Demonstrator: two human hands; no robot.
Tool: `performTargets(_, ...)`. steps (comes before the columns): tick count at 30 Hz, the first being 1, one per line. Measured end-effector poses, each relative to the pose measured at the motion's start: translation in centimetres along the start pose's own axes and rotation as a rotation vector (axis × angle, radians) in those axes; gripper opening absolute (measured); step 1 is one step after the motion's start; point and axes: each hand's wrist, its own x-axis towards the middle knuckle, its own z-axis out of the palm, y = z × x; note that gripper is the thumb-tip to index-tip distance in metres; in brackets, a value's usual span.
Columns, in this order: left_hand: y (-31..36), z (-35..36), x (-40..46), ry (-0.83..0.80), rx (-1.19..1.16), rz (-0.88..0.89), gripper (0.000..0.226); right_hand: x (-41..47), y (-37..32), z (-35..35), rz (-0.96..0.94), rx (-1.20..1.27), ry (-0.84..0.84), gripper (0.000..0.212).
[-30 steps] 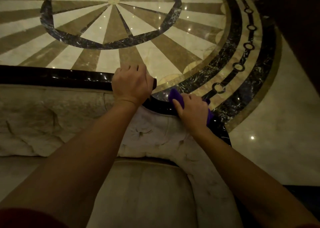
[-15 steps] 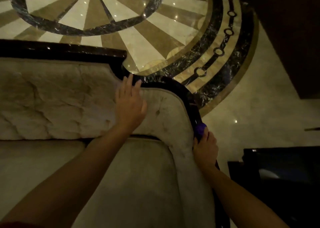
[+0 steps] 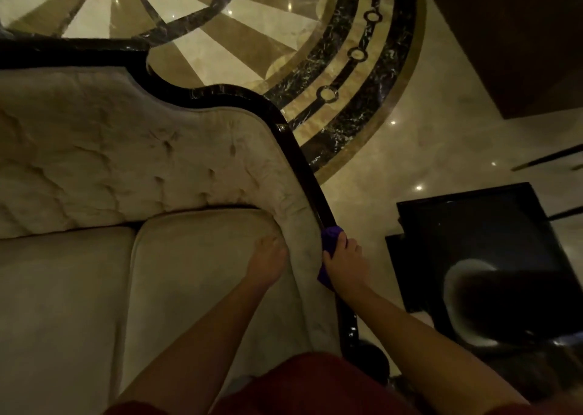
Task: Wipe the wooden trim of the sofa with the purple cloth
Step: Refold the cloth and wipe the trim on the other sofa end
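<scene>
Head view: since half a second ago the right hand (image 3: 345,264) has slid further down the wooden trim (image 3: 310,175), off the curved shoulder of the backrest and onto the straight run along the sofa's arm. Its fingers (image 3: 355,246) are clenched over the purple cloth (image 3: 332,234), pressing it onto the trim; a fold of the cloth shows ahead of the knuckles and another hangs below the heel of the hand on the cushion side. The left hand (image 3: 267,263) has dropped from the tufted backrest (image 3: 126,162) to the corner where the seat cushion (image 3: 195,272) meets the padded arm. It lies flat on the fabric with its fingers released, grasping nothing. The view has also swung down and toward the person, so a red garment (image 3: 315,383) now fills the bottom edge.

The dark glossy trim runs from the top left, dips in a scroll, then descends to the cloth and on below the right wrist. Behind the sofa lies a polished marble floor (image 3: 426,137) with a sunburst inlay and a ringed dark border. Right of the sofa arm stands a black square surface (image 3: 473,225) with a pale round object (image 3: 467,304) on it, too dim to identify. The right forearm crosses the lower trim and hides part of it.
</scene>
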Motion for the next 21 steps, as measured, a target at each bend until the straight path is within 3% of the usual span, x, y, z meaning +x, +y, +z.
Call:
performTargets(3,0.8,1.5,-2.3,0.005,-0.173,-0.049,0.011,-1.7,2.8,-1.0,-0.042,-0.018,-0.129,0.051)
performTargets(6,1.2,3.1,-5.2,-0.078,-0.365,-0.061,0.014,-2.4,5.2,-4.7,-0.144,0.017,-0.341,0.039)
performTargets(10,1.6,3.1,-8.4,-0.128,-0.654,-0.065,0.052,-4.0,4.2,-9.0,-0.303,0.311,-0.374,0.038)
performTargets(16,0.3,-0.7,-16.1,-0.166,-0.92,0.081,0.042,-9.4,-2.5,-13.0,-0.719,0.354,-0.392,0.051)
performTargets(21,-5.4,-5.8,-22.7,0.111,-0.986,0.14,0.032,-14.7,-10.3,-13.0,-0.986,0.251,-0.391,0.058)
